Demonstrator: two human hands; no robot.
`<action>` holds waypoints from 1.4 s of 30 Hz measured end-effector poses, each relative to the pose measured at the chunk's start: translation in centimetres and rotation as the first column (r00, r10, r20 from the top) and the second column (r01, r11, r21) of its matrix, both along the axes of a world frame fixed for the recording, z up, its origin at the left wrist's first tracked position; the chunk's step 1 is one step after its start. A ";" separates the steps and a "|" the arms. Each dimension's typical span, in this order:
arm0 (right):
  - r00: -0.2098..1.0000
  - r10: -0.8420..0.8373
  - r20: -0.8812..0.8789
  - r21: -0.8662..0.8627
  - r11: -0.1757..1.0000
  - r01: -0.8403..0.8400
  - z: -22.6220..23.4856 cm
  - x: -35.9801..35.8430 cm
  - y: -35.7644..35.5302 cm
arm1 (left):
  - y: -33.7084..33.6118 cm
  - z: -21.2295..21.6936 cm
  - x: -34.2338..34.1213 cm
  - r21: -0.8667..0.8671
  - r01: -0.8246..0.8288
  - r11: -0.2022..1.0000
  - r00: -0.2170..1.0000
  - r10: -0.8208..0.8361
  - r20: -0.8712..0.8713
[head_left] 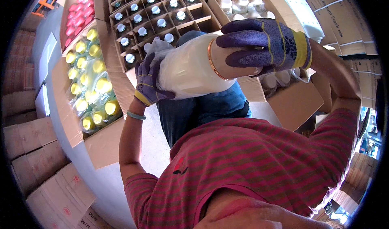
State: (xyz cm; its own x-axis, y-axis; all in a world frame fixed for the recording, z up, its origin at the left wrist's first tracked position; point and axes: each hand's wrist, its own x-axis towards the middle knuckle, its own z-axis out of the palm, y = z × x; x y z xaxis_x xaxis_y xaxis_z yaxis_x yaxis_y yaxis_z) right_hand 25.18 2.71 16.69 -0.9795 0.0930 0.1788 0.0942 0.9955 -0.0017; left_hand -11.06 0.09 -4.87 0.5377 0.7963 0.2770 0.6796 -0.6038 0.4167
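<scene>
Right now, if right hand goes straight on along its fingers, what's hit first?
The body of the white flask, just past the beige lid that the right hand grips; depth is unclear, so the hand might skim over instead.

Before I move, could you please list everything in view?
Large bottle: one, cream, between both hands
Yellow caps: over ten, yellow, left
Red caps: over ten, pinkish red, upper left
White caps: over ten, whitish, top centre
Wrapped items: several, whitish, upper right
Open cartons: at least four, brown, left through upper right
Stacked cartons: several, brown, far left and right
Orange frame: one, orange, upper left
Jeans: one pair, blue, beneath the bottle
Striped shirt: one, red and brown, lower centre
Wristband: one, greenish, left wrist
Left hand: one, purple-gloved, bottle's left end
Right hand: one, purple-gloved, bottle's right end
</scene>
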 end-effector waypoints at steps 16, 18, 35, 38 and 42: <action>0.415 -0.903 0.111 -0.892 0.094 0.442 -6.5 2.9 -2.2 | -3.0 -7.1 -1.5 -0.729 -0.176 0.661 0.596 0.661 0.456; 0.485 -0.833 -0.265 -0.808 0.466 0.360 -9.9 2.3 -3.6 | -0.4 -4.5 -1.5 -0.523 0.434 0.734 -0.131 0.626 0.769; 0.685 -0.416 -0.598 -0.280 0.909 0.308 -16.8 -6.8 -4.1 | 12.5 1.8 1.0 -0.390 0.670 0.632 0.509 -0.008 0.861; 0.738 -0.540 -0.406 -0.735 0.672 0.088 -20.1 -7.2 6.2 | 15.7 -1.7 0.9 -0.495 0.482 0.723 0.652 0.082 0.754; 0.870 -0.456 -0.188 -0.830 0.547 0.107 -18.7 -6.4 8.3 | 10.8 1.7 1.6 -0.424 0.518 0.743 0.471 0.166 0.866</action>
State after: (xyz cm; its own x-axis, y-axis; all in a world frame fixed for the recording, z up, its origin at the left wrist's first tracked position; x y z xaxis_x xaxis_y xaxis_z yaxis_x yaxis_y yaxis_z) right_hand 18.78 10.97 -1.99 -0.7562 0.6228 0.2009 0.1875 0.5004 -0.8452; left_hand -9.50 10.93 -3.17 0.4684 0.8603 0.2011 -0.2903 -0.0651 0.9547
